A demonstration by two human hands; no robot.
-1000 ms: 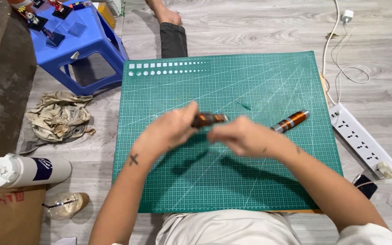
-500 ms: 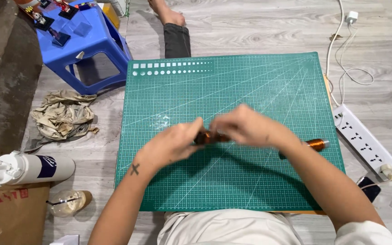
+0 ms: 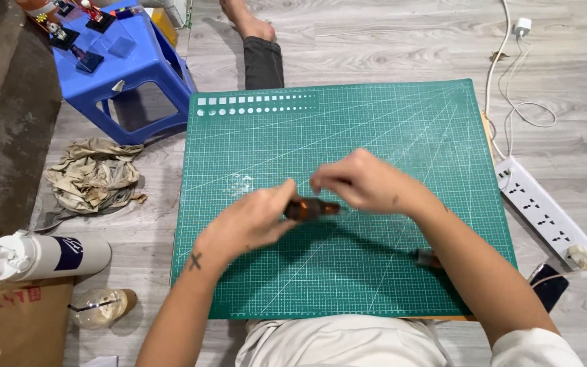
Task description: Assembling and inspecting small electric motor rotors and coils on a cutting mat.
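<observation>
My left hand [image 3: 256,221] grips a small orange-and-black cylindrical tool [image 3: 310,208] over the middle of the green cutting mat [image 3: 402,129]. Just right of the tool's tip hovers my right hand [image 3: 361,183], fingers bent and slightly blurred, holding nothing that I can make out. A second orange-and-black piece [image 3: 426,257] lies on the mat and is mostly hidden under my right forearm.
A blue plastic stool [image 3: 113,64] with small parts stands at the top left. Another person's foot and leg [image 3: 259,47] touch the mat's far edge. A crumpled rag [image 3: 93,180], a white bottle [image 3: 42,255], a clear cup [image 3: 100,307], a power strip [image 3: 545,211] and cables [image 3: 511,61] surround the mat.
My hands and the tool have shifted toward the near side of the mat. The second piece has gone from plain view beside my right hand to mostly under my forearm.
</observation>
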